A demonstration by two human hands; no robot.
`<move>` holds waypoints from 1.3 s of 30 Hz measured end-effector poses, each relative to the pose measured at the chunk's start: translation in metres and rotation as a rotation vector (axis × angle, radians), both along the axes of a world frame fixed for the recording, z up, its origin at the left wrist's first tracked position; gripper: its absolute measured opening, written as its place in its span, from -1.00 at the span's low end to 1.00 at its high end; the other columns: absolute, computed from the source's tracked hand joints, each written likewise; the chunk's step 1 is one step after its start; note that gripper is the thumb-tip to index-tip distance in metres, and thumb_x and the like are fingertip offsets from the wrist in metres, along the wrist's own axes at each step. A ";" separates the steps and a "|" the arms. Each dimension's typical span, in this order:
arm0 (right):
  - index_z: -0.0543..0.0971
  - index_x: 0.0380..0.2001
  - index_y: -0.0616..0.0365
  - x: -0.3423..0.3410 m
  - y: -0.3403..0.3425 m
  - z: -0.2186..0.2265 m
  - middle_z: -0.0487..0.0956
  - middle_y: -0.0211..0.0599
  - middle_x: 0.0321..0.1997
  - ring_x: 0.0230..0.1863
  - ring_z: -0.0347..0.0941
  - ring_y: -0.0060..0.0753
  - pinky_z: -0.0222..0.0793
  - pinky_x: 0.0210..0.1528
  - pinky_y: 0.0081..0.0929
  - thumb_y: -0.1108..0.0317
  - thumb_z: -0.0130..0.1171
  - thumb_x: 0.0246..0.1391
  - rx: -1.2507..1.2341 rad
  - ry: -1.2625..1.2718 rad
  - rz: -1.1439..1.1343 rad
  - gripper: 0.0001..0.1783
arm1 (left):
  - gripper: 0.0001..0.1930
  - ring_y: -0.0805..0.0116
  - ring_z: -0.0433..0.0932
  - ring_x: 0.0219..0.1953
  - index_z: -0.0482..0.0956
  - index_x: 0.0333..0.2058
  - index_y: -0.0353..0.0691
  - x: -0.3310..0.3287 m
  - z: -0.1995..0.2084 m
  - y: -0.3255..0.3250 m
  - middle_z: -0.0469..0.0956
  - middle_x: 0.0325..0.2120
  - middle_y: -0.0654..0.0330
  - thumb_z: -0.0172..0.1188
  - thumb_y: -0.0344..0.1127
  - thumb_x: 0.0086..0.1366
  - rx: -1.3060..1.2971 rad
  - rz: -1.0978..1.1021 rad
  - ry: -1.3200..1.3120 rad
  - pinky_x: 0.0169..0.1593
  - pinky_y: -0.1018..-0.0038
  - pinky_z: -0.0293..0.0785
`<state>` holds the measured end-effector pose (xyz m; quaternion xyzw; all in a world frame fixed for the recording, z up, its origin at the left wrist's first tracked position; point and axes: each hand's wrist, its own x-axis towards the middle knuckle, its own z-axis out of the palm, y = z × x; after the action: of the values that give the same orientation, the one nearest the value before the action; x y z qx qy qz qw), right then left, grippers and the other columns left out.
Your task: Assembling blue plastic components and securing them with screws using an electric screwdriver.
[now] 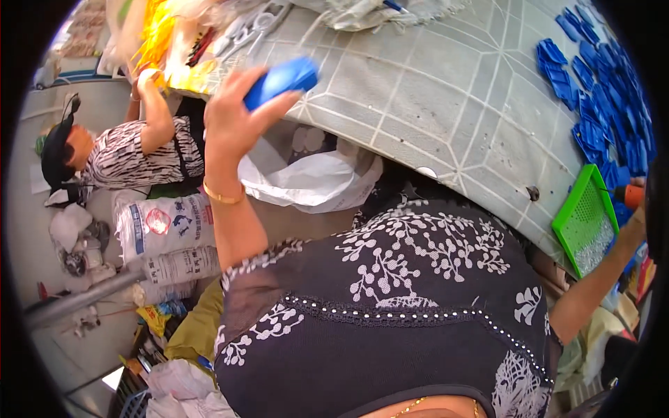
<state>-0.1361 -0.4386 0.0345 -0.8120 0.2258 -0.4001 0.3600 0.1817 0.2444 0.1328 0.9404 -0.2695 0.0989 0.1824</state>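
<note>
My left hand (237, 115) is raised at the near left edge of the table, closed around a blue plastic part (282, 82) that is blurred by motion. At the far right rim my right hand (637, 217) is only partly visible. It grips an orange-handled screwdriver (633, 196), whose thin dark shaft points left; the fingers are mostly cut off by the picture's edge. Just left of that hand a green perforated tray (566, 221) holds a heap of small silvery pieces, too small to name. Several more blue plastic parts (613, 104) are piled beyond the tray.
A grey patterned cloth covers the table (418, 90). Scissors (254, 31) lie at its far left. An open white bag (306, 184) hangs below the near edge. Another person (132, 150) handles yellow material at the left. Packed sacks (167, 223) and a metal pole (83, 299) are behind my left arm.
</note>
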 end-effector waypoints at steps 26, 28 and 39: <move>0.62 0.02 0.15 0.303 0.174 0.040 0.64 0.09 0.04 0.13 0.57 0.08 0.46 0.19 -0.04 -0.18 0.30 0.05 -0.512 1.185 0.382 -0.34 | -0.65 0.35 0.64 -0.34 0.70 -0.19 -0.35 -0.050 -0.071 0.001 0.68 -0.35 0.12 0.52 -0.23 0.14 -0.158 -0.208 0.741 -0.21 0.45 0.56; 0.66 -0.06 0.19 0.354 0.168 0.011 0.69 0.05 -0.04 0.06 0.61 0.08 0.50 0.11 -0.03 -0.11 0.29 0.06 -0.489 0.836 0.400 -0.41 | -0.69 0.37 0.62 -0.38 0.69 -0.22 -0.35 -0.050 -0.066 -0.021 0.65 -0.41 0.12 0.51 -0.28 0.14 -0.258 -0.226 0.613 -0.24 0.46 0.55; 0.73 -0.08 0.13 0.528 0.151 -0.055 0.69 0.08 0.01 0.06 0.63 0.15 0.51 0.16 -0.11 0.12 0.26 0.01 0.069 0.642 0.325 -0.55 | -0.76 0.26 0.50 -0.53 0.67 -0.28 -0.19 -0.046 -0.121 -0.123 0.51 -0.56 0.23 0.47 -0.23 0.15 -0.262 -0.351 0.124 -0.39 0.31 0.36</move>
<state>0.3918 -0.2881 -0.0207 -0.9089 0.2090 -0.0542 0.3569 0.1357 0.1214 0.0117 0.8516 -0.4022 0.0417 0.3337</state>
